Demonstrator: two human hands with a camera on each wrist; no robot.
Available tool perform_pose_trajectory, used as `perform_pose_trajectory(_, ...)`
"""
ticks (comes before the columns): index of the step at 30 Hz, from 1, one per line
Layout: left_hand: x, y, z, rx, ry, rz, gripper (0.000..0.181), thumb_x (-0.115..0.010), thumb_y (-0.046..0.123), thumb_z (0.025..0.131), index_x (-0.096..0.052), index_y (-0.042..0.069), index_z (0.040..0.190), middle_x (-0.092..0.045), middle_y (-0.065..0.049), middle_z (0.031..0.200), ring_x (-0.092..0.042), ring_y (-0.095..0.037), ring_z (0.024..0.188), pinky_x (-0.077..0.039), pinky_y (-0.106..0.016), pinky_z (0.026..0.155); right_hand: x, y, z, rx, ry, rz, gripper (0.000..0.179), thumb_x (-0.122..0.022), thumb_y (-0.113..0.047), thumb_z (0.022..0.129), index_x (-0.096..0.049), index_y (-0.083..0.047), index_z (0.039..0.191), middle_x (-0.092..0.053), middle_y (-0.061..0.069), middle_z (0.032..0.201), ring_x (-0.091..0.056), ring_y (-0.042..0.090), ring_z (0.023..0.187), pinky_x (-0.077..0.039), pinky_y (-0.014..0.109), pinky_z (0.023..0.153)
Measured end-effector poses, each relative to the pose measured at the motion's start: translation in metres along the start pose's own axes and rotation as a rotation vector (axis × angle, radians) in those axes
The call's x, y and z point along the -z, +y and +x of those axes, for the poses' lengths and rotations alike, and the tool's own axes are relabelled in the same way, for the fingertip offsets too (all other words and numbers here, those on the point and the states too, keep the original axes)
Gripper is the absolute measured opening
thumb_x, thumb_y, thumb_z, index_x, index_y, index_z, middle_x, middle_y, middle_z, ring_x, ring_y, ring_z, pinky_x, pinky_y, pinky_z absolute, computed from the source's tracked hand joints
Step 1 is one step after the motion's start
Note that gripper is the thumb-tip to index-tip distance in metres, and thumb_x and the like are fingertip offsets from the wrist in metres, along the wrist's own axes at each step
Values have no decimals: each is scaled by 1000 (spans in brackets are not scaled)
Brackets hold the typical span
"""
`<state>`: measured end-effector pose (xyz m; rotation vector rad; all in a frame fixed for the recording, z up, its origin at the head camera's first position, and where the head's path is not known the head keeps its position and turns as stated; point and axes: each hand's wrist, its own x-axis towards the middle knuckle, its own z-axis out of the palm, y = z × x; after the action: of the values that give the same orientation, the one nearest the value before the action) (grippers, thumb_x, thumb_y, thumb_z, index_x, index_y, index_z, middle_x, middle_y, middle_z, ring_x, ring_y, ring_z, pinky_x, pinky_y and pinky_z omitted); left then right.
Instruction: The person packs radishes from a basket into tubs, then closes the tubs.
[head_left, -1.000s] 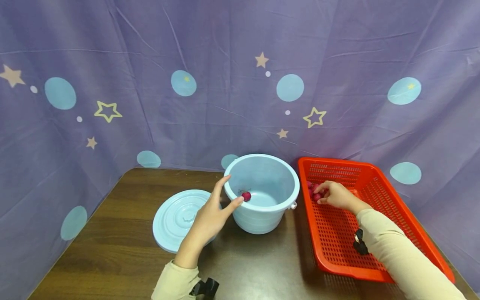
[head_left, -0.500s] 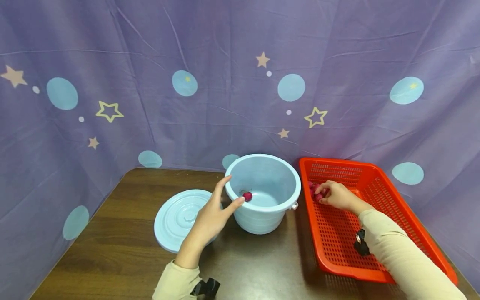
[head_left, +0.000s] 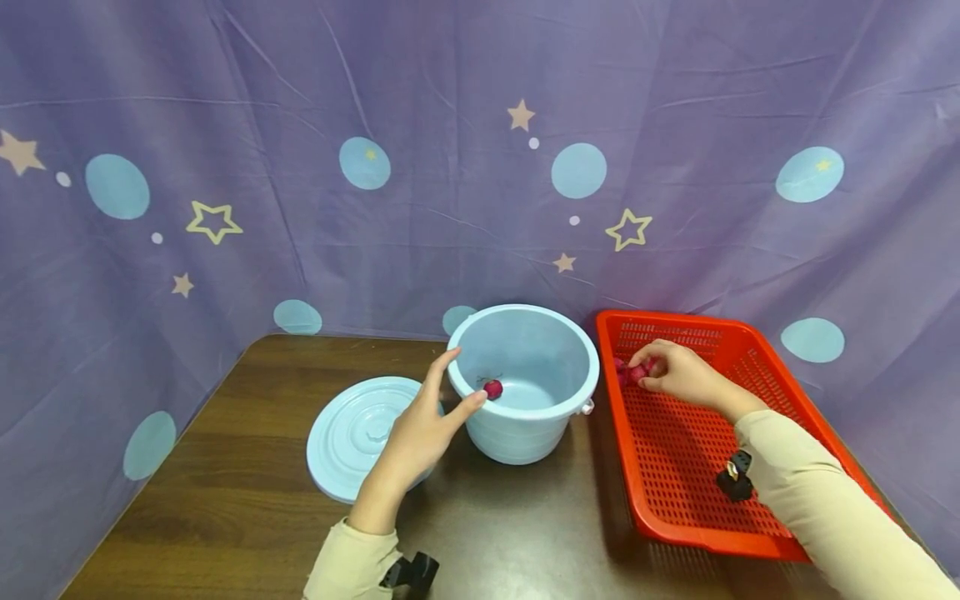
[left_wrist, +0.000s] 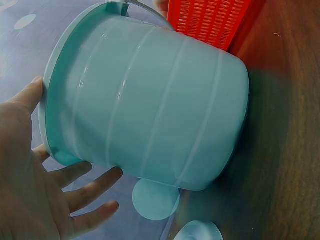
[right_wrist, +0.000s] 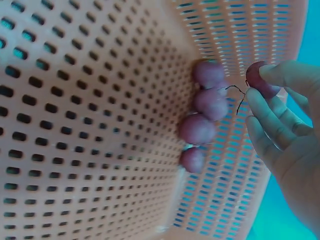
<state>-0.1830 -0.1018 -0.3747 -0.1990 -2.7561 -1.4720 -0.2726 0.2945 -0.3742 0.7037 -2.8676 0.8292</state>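
My right hand pinches a small round dark-red fruit with a thin dark forked stem, between thumb and fingertips, inside the red basket. Several similar round fruits lie in a row along the basket's edge beside it, partly hidden by the hand in the head view. My left hand is spread at the left side of the light-blue bucket, thumb and index finger at its rim and the other fingers straight. One red fruit with thin stems shows inside the bucket.
A round light-blue lid lies on the brown wooden table, left of the bucket and partly behind the left forearm. The basket stands close to the bucket's right. A purple patterned curtain hangs behind the table.
My right hand has risen slightly and shifted a little away from the fruits, with one fruit now between its fingers. The left hand stays at the bucket's rim.
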Motion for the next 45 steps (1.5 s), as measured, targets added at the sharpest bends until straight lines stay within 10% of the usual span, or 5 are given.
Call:
perform_pose_trajectory(32,1,2,1,-8,1,5,77,-52,75,87,-18,53,151,-50,-12,143,-54,-36,121,-42,-63,91,42,-85,3,190,95,169,25,-74,2,85,-69,-11,107,-62,0,101,-65,13,84,-49,22,76)
perform_pose_trajectory(39,1,1,1,-11,1,2,78,-52,77,85,-18,53,151,-47,-11,146,-53,-36,124,-41,-64,92,36,-103,8,202,60,222,25,-74,2,86,-69,-11,107,-60,1,104,-64,14,82,-53,30,55)
perform_pose_trajectory(45,0,0,1,-10,8,-2,78,-52,78,85,-19,53,152,-51,-11,142,-54,-37,122,-41,-64,92,27,-115,15,282,68,213,27,-75,3,84,-70,-13,105,-61,-1,106,-64,14,87,-49,25,72)
